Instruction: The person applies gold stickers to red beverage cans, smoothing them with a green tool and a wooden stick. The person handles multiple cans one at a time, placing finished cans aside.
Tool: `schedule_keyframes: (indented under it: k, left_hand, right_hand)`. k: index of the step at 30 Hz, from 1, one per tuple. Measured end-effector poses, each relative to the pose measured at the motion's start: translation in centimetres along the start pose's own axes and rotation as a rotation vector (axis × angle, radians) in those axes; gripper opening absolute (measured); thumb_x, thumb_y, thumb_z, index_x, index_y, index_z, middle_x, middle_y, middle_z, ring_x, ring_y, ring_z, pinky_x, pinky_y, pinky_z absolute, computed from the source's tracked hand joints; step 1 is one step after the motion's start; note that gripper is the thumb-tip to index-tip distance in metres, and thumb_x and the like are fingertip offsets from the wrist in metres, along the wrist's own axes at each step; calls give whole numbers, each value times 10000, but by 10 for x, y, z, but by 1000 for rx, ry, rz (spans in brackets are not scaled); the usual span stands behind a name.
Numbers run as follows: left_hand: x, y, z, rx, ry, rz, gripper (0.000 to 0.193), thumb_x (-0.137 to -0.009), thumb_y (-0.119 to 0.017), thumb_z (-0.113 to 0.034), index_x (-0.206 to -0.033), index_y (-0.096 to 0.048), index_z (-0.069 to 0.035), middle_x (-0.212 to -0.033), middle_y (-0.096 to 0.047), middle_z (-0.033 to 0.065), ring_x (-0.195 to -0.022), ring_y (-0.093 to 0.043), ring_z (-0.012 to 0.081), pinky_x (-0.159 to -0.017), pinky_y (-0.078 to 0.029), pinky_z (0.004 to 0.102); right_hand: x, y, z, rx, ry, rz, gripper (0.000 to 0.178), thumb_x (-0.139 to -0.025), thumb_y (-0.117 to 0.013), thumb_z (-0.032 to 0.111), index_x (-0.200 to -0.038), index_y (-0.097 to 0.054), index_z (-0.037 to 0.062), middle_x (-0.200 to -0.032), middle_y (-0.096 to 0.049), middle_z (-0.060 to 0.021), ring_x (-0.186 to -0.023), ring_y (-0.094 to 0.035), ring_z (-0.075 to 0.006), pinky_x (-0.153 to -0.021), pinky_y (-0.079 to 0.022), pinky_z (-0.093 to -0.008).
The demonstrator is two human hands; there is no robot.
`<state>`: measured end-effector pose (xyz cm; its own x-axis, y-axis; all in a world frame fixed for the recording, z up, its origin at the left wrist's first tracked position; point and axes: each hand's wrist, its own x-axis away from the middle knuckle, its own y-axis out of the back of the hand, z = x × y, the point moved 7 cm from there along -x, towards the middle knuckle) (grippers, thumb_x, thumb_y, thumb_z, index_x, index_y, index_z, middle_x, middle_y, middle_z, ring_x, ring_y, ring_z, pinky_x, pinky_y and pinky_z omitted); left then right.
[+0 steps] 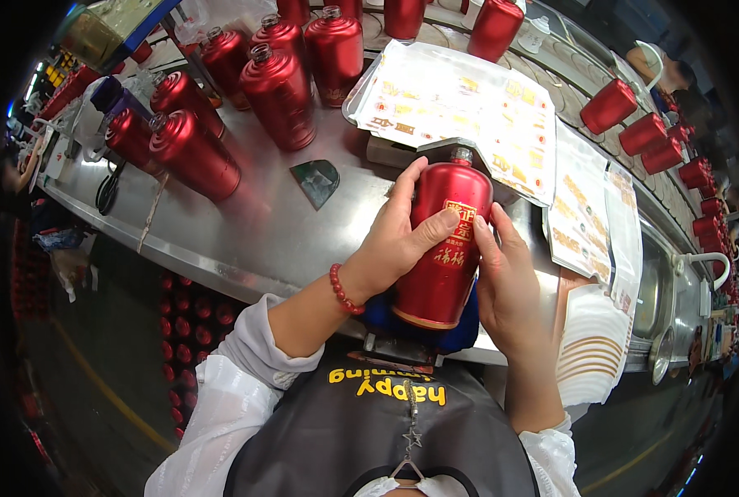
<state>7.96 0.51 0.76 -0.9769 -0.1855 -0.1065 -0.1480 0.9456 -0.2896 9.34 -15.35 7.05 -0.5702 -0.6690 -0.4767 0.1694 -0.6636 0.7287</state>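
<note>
A glossy red bottle [435, 291] with gold lettering and a framed gold emblem on its front stands slightly tilted before me, its glass neck uncapped. My left hand [392, 238] wraps its left side, thumb pressed on the emblem's edge. On the opposite side, my right hand [508, 286] has its fingers and thumb against the bottle near the lettering. A blue support [462, 335] shows behind and below the bottle's base. Just beyond the neck lie white sheets [460, 95] printed with gold and red decals, on a raised stand. A red bead bracelet circles my left wrist.
Several red bottles [278, 99] stand at the back left of the metal table [257, 219], near a dark green flat scraper [317, 182] and black-handled scissors [108, 192]. More decal sheets [583, 214] and a white stack [591, 348] lie right. A conveyor [572, 62] carries bottles behind.
</note>
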Motion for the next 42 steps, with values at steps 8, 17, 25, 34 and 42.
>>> schedule_keyframes:
  k: [8,17,25,34,42]
  left_hand:
    - [0,4,3,-15,-16,-15,886,-965,-681,-394,-1522,-215,114,-1468,-429,242,-1357,-451,266,-1137,-351,359]
    - [0,6,5,-19,-10,-15,867,-972,-670,-389,-1515,-227,121,-1467,-432,247,-1357,-453,262,-1137,-352,356]
    - [0,6,4,-72,26,9,806,-1010,-630,-257,-1575,-130,25,-1463,-443,161,-1302,-494,181,-1090,-416,328]
    - [1,3,1,-13,-38,-1,971,-943,-698,-440,-1534,-164,115,-1467,-433,259,-1343,-476,273,-1120,-379,354]
    - [71,8,-21,-997,-212,304,1360,-755,-763,-668,-1585,60,28,-1576,-258,317,-1467,-299,442,-1183,-57,650]
  right_hand:
    - [1,-4,-2,35,36,5,685,-724,-573,-167,-1369,-611,61,-1424,-489,-318,-1274,-542,-450,-1057,-463,-458]
    - [0,-5,-4,60,51,19,678,-738,-580,-161,-1376,-606,66,-1406,-500,-324,-1251,-554,-454,-1045,-469,-462]
    - [0,-5,-4,63,52,13,682,-741,-568,-165,-1382,-600,66,-1404,-501,-321,-1236,-561,-450,-1040,-471,-463]
    - [0,-6,-5,106,71,23,697,-736,-569,-176,-1394,-581,52,-1397,-514,-310,-1238,-568,-435,-1028,-483,-457]
    - [-38,34,-1,18,19,15,240,-847,-708,-26,-1060,-625,48,-876,-678,-112,-766,-679,-207,-673,-534,-342]
